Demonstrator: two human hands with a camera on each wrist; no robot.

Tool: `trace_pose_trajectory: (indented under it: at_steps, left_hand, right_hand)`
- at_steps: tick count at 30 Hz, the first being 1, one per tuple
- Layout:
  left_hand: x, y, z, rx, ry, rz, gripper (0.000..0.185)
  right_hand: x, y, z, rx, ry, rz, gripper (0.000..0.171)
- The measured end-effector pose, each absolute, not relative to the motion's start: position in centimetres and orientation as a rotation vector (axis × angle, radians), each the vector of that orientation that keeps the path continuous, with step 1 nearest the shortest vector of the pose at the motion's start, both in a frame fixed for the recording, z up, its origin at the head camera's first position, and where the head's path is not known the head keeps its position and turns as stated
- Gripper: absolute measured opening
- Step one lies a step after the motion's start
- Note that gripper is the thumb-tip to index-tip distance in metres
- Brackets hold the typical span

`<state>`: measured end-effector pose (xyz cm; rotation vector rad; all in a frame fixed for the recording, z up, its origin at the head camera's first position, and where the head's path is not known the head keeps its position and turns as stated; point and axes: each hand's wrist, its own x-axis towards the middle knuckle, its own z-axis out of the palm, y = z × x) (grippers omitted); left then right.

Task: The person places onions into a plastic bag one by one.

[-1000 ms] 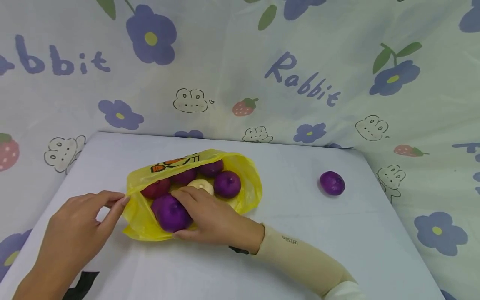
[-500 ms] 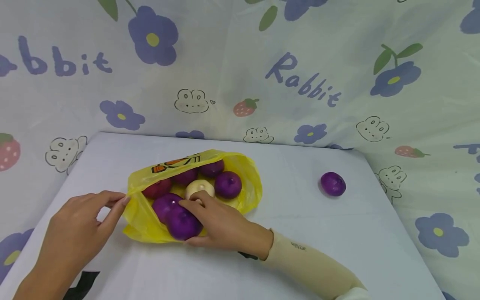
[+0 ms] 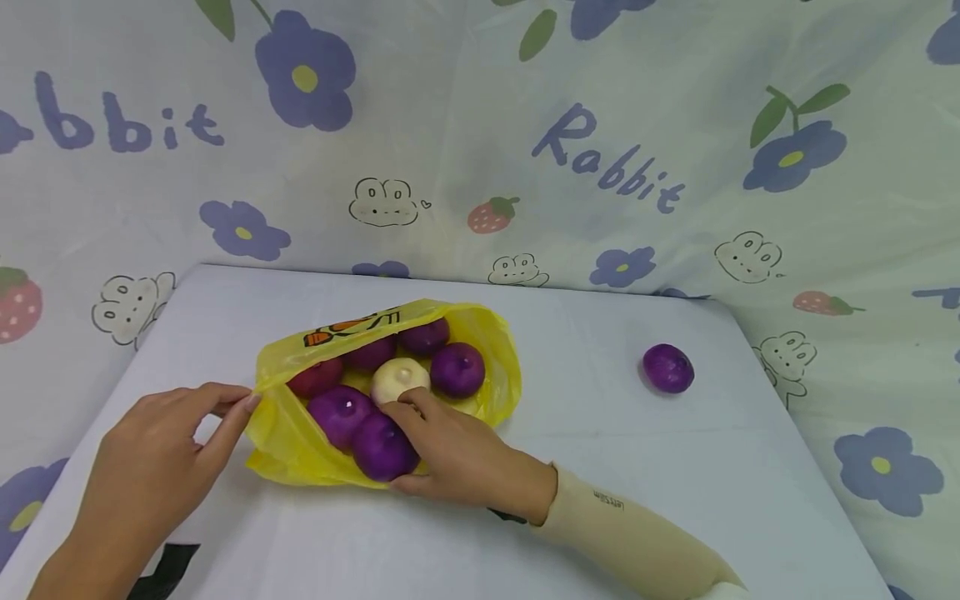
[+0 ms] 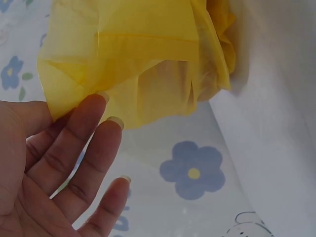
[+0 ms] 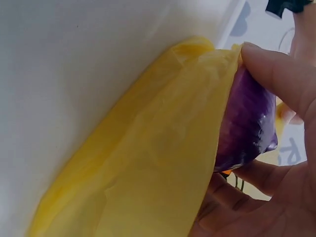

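Note:
A yellow plastic bag (image 3: 281,433) lies open on the white table (image 3: 600,467) with several purple onions and one white onion (image 3: 397,379) inside. My right hand (image 3: 450,454) grips a purple onion (image 3: 381,450) at the bag's front edge; in the right wrist view the fingers (image 5: 276,79) curl round that onion (image 5: 247,123) against the yellow film (image 5: 148,163). Another purple onion (image 3: 341,412) lies just left of it. My left hand (image 3: 157,467) pinches the bag's left rim; in the left wrist view its fingertips (image 4: 98,106) touch the bag's edge (image 4: 148,64).
One loose purple onion (image 3: 667,367) sits on the table at the right. A flower-and-rabbit printed cloth (image 3: 600,167) hangs behind and around the table. A black mark (image 3: 168,567) shows at the table's front left.
My right hand has slid right and toward me with the purple onion in it, uncovering a second purple onion and the white one. The left hand has stayed on the rim.

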<state>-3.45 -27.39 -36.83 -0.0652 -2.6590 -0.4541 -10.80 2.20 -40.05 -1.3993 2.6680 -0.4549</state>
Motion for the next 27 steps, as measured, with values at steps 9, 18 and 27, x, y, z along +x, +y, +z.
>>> trace_pose_trajectory:
  at_steps: [9, 18, 27]
  left_hand:
    - [-3.52, -27.39, -36.84, -0.080, -2.644, -0.443, 0.025]
    - [-3.49, -27.37, -36.80, -0.096, -2.630, -0.444, 0.025]
    - [-3.52, -27.38, -36.87, -0.075, -2.648, -0.443, 0.026]
  right_hand:
    - [-10.59, 2.26, -40.08, -1.327, 2.690, -0.418, 0.079]
    - [-10.31, 2.42, -40.35, -1.312, 2.728, -0.375, 0.078]
    - [-10.42, 2.74, -40.05, -1.238, 2.714, -0.358, 0.088]
